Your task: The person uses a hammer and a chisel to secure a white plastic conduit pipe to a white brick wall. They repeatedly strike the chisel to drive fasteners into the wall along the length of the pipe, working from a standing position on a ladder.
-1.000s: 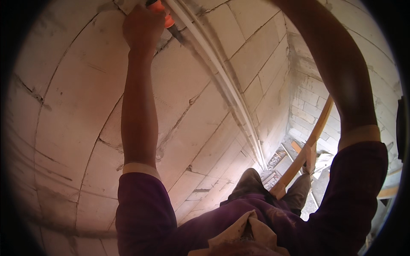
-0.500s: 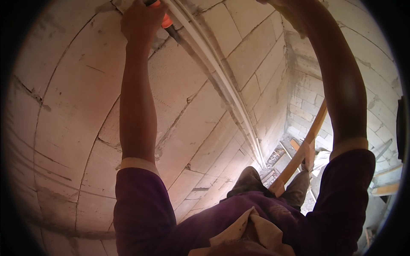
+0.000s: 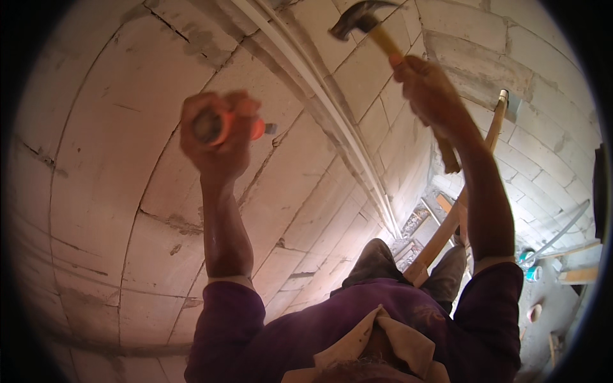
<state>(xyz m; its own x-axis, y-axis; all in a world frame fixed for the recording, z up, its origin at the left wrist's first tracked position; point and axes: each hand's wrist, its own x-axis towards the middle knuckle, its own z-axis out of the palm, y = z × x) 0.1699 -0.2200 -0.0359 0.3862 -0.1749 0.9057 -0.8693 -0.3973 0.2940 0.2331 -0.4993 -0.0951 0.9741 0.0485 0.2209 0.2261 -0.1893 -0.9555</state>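
My left hand (image 3: 220,143) is wrapped round a chisel (image 3: 258,129) with an orange grip and guard. Its round butt end faces me, and a short bit of dark metal sticks out on the right. Motion blurs the hand a little. Farther right, my right hand (image 3: 431,89) grips a claw hammer (image 3: 383,41) by its yellow handle, the dark head raised to the upper left of the fist. Hammer and chisel are well apart. Behind both hands stands a wall (image 3: 159,127) of large pale blocks; whether the chisel touches it I cannot tell.
A pale pipe or strip (image 3: 332,124) runs down a groove in the wall. A long wooden beam (image 3: 440,246) rises beside my legs. At the lower right, teal-and-white cans (image 3: 533,273) stand on the floor, near boards (image 3: 578,276). Another block wall (image 3: 549,134) closes the right side.
My left hand has come down from the top edge with the chisel, away from the groove's upper part. My right hand has dropped back into view, bringing the hammer with it.
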